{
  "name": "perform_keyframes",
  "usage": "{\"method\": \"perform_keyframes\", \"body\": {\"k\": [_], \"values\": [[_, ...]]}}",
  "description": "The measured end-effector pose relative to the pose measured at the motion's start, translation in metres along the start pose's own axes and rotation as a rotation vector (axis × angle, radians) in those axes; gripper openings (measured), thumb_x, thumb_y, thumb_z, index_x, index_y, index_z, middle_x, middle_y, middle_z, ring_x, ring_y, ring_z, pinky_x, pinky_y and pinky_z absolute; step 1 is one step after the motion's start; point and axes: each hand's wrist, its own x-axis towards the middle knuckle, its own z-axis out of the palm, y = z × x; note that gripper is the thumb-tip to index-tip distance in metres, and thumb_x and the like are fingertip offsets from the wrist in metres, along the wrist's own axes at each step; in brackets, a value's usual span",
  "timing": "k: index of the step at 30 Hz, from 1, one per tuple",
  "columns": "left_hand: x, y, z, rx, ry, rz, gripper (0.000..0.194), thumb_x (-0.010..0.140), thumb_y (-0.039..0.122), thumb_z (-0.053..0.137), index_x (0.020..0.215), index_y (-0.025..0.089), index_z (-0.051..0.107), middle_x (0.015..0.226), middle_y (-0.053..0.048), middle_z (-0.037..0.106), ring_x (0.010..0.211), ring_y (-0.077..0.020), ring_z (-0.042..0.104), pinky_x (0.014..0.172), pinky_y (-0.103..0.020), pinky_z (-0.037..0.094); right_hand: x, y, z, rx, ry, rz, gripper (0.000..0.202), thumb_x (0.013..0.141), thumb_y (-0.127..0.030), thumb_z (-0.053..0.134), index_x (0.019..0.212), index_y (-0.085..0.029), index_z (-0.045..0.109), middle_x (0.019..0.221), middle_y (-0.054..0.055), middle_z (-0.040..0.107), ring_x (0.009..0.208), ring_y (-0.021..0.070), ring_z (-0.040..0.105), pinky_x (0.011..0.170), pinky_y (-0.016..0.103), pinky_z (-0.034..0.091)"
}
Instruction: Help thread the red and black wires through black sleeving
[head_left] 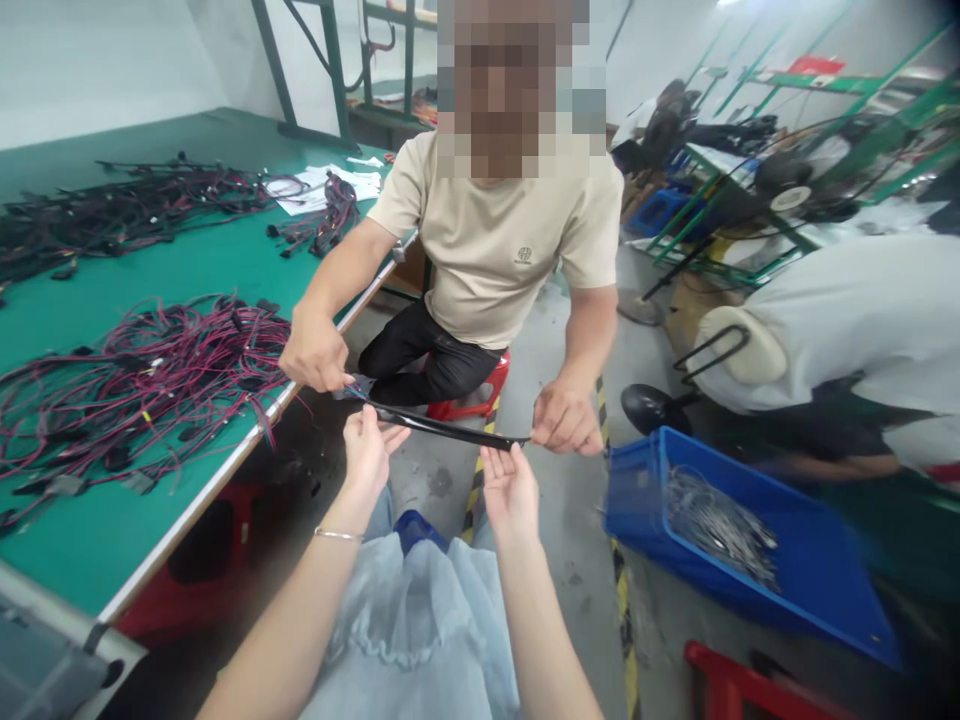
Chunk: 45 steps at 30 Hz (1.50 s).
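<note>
A black sleeve [450,428] is pinched by the left hand [365,450] and right hand [510,487]. Its ends are gripped by a co-worker's hands [566,415] beside the green surface [187,270].

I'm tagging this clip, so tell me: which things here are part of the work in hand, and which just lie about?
In hand:
- black sleeve, stretched between four hands
- left hand and right hand, each touching it
- co-worker's hands gripping its two ends

Lying about:
- red-and-black wire bundles on the green table
- papers farther back
- blue bin of metal parts
- red stool
</note>
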Motion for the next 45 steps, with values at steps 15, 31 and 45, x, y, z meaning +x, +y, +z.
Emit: {"method": "perform_keyframes", "body": {"k": [15,31,45], "values": [[-0.011,0.026,0.002,-0.025,-0.057,-0.083,0.016,0.089,0.015,0.039,0.074,0.014,0.046,0.057,0.000,0.055,0.056,-0.0174,0.065,0.055,-0.029,0.055,-0.003,-0.028,0.008,0.090,-0.175,0.118,0.012,0.065,-0.011,0.066,0.073,-0.013,0.057,0.069,0.004,0.069,0.070,0.0156,0.067,0.074,0.030,0.056],[-0.010,0.005,0.008,0.069,-0.072,-0.055,0.013,0.089,0.019,0.039,0.076,0.016,0.044,0.063,-0.001,0.057,0.058,-0.0192,0.066,0.060,-0.033,0.055,0.032,-0.001,-0.020,0.171,-0.014,0.014,0.009,0.070,-0.008,0.061,0.074,-0.016,0.059,0.072,-0.003,0.070,0.074,0.0070,0.067,0.079,0.022,0.053],[-0.013,0.020,0.004,0.034,-0.074,-0.097,0.016,0.088,0.015,0.040,0.073,0.014,0.045,0.062,-0.001,0.059,0.060,-0.0240,0.067,0.055,-0.033,0.056,0.004,-0.040,-0.004,-0.005,0.063,0.136,0.009,0.075,-0.007,0.060,0.066,-0.010,0.060,0.061,0.005,0.067,0.061,0.0126,0.066,0.075,0.028,0.057]]}}
